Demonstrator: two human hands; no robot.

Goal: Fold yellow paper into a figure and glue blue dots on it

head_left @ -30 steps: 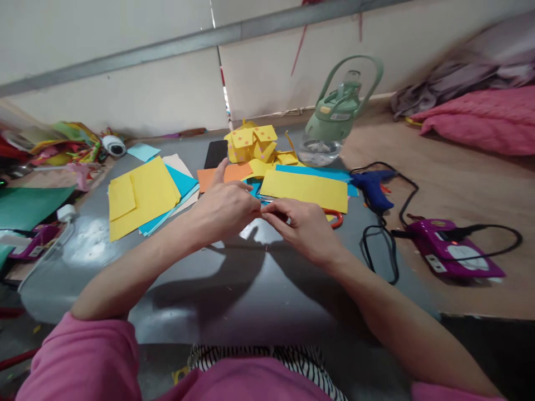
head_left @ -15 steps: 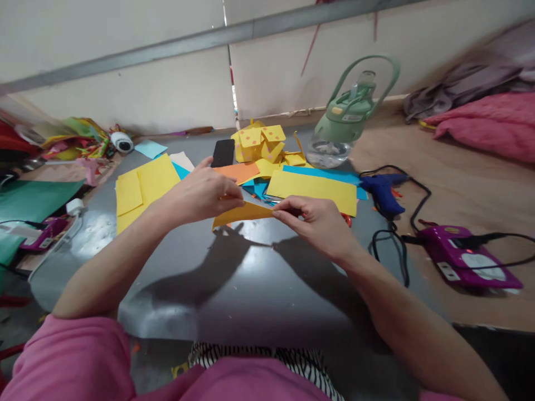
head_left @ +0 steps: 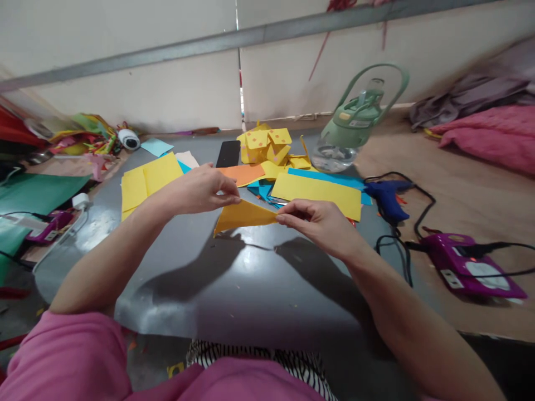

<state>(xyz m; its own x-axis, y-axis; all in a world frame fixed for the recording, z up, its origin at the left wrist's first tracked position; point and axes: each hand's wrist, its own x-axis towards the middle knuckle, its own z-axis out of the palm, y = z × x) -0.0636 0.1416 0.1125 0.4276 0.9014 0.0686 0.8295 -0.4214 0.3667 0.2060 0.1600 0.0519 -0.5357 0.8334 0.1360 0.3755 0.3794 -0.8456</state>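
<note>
A folded yellow paper triangle (head_left: 246,216) is held up between both hands, just over the grey table (head_left: 234,278). My left hand (head_left: 203,190) pinches its upper left corner between thumb and fingers. At the pointed right end, my right hand (head_left: 311,218) grips the tip with thumb and forefinger. Beyond the hands lie a yellow paper strip (head_left: 320,192), blue paper (head_left: 330,177) and an orange piece (head_left: 240,174). Further back sits a yellow spotted paper model (head_left: 265,143). Scissor blades seem to show partly under the strip.
Yellow sheets (head_left: 154,178) lie at the left, near a black phone (head_left: 228,153). A green-topped water bottle (head_left: 349,122) stands at the back right. A blue glue gun (head_left: 388,197) and a purple power strip (head_left: 472,267) with cords lie at the right.
The paper triangle has been tipped up, so more of its face shows. Both hands keep their hold on it. The whole view has shifted slightly.
</note>
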